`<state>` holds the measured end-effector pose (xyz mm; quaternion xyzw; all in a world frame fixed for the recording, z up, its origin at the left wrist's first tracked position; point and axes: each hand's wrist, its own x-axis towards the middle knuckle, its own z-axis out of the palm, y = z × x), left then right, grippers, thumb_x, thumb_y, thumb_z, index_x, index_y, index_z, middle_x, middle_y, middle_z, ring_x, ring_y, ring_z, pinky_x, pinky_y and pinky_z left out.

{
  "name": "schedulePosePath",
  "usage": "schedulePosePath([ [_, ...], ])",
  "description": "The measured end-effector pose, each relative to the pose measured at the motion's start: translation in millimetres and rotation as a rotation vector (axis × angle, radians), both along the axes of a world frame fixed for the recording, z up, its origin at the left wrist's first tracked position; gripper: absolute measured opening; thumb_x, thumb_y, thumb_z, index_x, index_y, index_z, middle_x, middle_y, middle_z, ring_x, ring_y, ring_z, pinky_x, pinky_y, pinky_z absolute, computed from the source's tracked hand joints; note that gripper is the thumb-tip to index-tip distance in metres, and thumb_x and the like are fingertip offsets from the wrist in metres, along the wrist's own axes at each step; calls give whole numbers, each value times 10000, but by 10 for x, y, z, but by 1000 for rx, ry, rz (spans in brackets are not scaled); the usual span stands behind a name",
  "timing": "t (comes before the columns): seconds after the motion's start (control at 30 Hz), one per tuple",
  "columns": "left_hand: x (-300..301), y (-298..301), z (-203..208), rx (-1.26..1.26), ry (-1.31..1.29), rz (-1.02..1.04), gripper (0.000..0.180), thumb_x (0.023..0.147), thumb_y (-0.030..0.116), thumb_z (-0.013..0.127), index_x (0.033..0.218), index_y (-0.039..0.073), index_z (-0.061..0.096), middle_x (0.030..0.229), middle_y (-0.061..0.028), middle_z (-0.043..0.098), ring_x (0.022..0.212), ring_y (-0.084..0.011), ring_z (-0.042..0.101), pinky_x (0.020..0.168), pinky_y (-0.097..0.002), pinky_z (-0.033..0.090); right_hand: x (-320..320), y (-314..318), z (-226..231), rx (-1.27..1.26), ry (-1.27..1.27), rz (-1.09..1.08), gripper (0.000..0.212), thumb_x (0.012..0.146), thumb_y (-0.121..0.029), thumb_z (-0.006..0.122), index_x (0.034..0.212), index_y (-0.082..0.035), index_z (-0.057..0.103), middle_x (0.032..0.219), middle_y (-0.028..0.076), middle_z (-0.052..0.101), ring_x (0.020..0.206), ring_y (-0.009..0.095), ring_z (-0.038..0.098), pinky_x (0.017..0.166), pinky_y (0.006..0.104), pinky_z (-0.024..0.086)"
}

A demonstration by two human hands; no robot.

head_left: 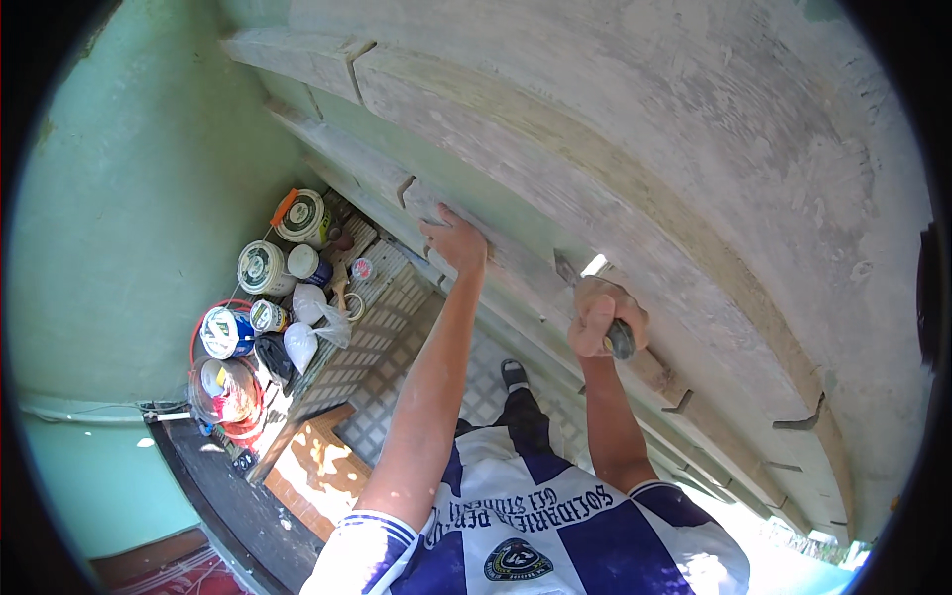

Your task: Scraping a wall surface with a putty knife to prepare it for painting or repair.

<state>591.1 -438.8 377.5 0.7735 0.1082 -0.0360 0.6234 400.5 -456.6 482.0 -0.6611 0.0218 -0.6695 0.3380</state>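
Observation:
My right hand (607, 315) is closed round the handle of a putty knife (565, 267). The thin blade points up and left toward a groove between the plastered ledges, and the rounded handle end shows below my thumb. Whether the blade touches the wall I cannot tell. To the left, my left hand (456, 241) lies on the lower ledge (392, 178), fingers stretched over its surface, holding no tool. Above both hands runs a broader curved ledge (555, 139), its pale coating streaked and patchy, with dark notches cut across it.
At left, a slatted platform (382, 266) holds a lidded bucket (263, 268), a blue-and-white bucket (227, 332), a clear tub (223, 382), white bags (300, 347) and a tape roll (353, 306). Below lies a patterned tile floor (476, 382), with my shoe (514, 375) on it.

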Motion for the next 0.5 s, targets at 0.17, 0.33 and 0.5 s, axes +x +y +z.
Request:
schedulePosePath([
  [0.17,6,-9,-16,15,-3,2,713,990,458,338,1400,-106,187,1299,-379,374,1148,-502,459,937,-532,408,-5,117,75,-199,-31,103,202,908,-78,497,724,-40,424,473,61,466,395,142,430,378,300,373],
  [0.33,-4,-29,32,15,-2,23,711,989,461,340,1400,-101,194,1286,-371,386,1131,-503,471,923,-535,417,-72,16,184,-200,-180,229,236,898,-33,524,683,-2,433,503,47,456,376,138,411,350,273,337],
  [0.5,-3,-12,53,57,56,50,718,979,471,351,1383,-110,228,1271,-378,430,1153,-493,472,955,-519,405,-87,100,213,-220,-134,199,251,908,-45,520,682,-2,418,493,43,448,367,129,402,338,275,327],
])
